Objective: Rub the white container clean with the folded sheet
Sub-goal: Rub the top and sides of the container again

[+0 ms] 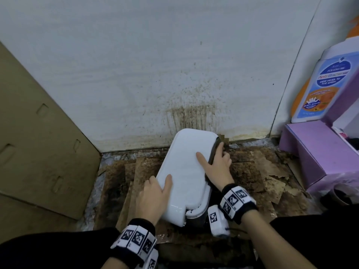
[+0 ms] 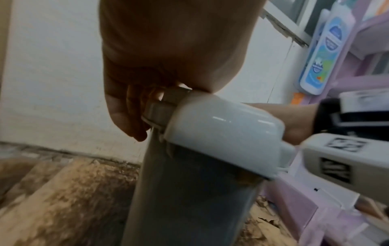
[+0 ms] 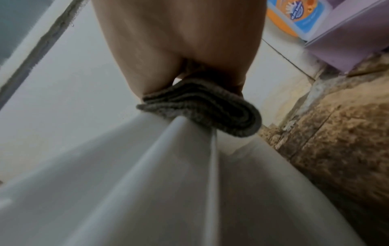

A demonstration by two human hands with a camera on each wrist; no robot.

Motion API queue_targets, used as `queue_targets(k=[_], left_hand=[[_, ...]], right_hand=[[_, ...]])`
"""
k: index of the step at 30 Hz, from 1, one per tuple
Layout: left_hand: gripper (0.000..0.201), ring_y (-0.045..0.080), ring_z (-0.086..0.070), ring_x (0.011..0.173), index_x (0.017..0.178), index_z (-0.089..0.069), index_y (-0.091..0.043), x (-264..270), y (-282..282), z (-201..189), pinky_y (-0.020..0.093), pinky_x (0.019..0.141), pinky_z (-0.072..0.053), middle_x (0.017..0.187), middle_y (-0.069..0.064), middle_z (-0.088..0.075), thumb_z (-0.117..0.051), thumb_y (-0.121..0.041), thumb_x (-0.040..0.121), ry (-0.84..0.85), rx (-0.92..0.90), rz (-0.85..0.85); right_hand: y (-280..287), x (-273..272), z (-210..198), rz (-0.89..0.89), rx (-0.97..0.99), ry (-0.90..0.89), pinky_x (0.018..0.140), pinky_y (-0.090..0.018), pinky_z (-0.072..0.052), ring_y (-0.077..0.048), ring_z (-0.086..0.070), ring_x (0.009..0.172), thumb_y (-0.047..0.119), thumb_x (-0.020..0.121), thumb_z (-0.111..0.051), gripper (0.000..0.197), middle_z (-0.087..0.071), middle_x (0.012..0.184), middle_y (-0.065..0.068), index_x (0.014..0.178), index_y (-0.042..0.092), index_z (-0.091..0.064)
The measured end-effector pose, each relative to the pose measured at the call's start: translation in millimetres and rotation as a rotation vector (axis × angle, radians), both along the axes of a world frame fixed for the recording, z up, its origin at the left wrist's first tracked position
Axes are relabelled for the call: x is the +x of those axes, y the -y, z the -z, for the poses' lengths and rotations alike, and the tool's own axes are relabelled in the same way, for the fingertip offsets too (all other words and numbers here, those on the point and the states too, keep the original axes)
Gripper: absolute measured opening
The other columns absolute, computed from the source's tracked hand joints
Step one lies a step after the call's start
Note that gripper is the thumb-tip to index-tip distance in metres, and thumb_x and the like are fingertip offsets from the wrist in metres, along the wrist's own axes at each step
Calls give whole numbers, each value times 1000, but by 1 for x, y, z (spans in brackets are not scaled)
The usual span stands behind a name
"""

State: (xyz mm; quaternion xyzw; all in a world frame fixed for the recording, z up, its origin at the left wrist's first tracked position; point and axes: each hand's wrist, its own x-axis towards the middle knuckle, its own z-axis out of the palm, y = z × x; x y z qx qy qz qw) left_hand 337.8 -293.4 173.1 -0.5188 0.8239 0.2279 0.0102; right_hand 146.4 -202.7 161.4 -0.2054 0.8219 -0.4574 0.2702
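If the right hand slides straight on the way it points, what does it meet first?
Probably the stained wall just behind the white container; the gap between them is hard to judge.

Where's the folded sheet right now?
Head view: the folded sheet is pinched over the right rim of the white container by the right hand, near the stained wall.

On the bottle [image 1: 323,84], the label reads "Anti Bacterial" and "KIDS HEAD TO TOE WASH".

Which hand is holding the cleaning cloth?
The right hand, which pinches the folded grey sheet against the right edge of the white container. The left hand has no cloth; it only grips the container.
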Motion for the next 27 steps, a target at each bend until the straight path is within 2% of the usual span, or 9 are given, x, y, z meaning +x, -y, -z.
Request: queue_targets(k=[3,6,8,12,15,17,21,24,27], left_hand=[[67,34,-57,114,123,-46,-13,5,-7,4,38,83,-41,130,11,-57,-30,-73,96,-65,66,-60],[71,32,-60,106,122,-44,-11,10,-11,6,39,85,-48,122,11,-61,-37,-75,93,-144,120,-139],[72,29,-62,95,115,-46,-10,14,-13,12,38,77,-48,111,12,-64,-40,-78,91,-209,199,-190],[77,40,-65,82,88,-44,-8,16,-16,17,46,65,-50,102,27,-64,-49,-84,83,-400,290,-242],[69,28,-62,84,98,-50,-11,17,-16,15,33,57,-37,95,12,-64,-50,-79,86,-406,339,-282],[82,35,-66,88,101,-58,-11,18,-15,17,29,55,-36,92,11,-66,-48,-89,79,-435,365,-259],[86,18,-68,86,103,-64,-19,19,-11,23,29,62,-44,98,2,-72,-44,-96,70,-432,345,-256],[84,14,-70,93,107,-64,-25,20,-12,20,32,72,-52,100,-7,-73,-45,-97,69,-436,342,-238],[88,17,-71,88,104,-65,-22,22,-11,22,33,70,-53,96,-3,-74,-44,-99,67,-417,353,-224]], right_hand=[[5,-18,-2,-33,11,10,119,-57,-20,-31,4,152,67,90,-56,108,1,165,-11,159,24,15],[8,-35,-4,-104,29,27,118,-59,-17,-30,9,153,69,86,-59,114,4,165,-9,159,26,17],[10,-42,-6,-135,36,21,118,-59,-18,-31,6,153,70,84,-61,116,0,164,-8,159,26,16],[12,-50,-5,-122,-14,46,119,-59,-18,-30,1,154,68,83,-65,113,-5,165,-5,160,29,8],[14,-53,0,-88,-80,83,120,-60,-19,-28,-3,154,68,81,-67,111,-8,166,-1,160,33,2],[16,-55,3,-75,-110,104,120,-60,-21,-28,-7,153,70,78,-69,110,-11,165,1,159,36,-2],[20,-60,9,-59,-174,167,115,-60,-34,-29,-26,148,86,56,-74,120,-23,161,6,152,47,-14],[22,-65,13,-55,-227,210,111,-57,-41,-28,-38,141,81,52,-81,117,-31,157,5,148,52,-21],[21,-66,14,-36,-272,237,108,-55,-45,-27,-44,137,74,51,-87,119,-35,155,4,148,51,-23]])
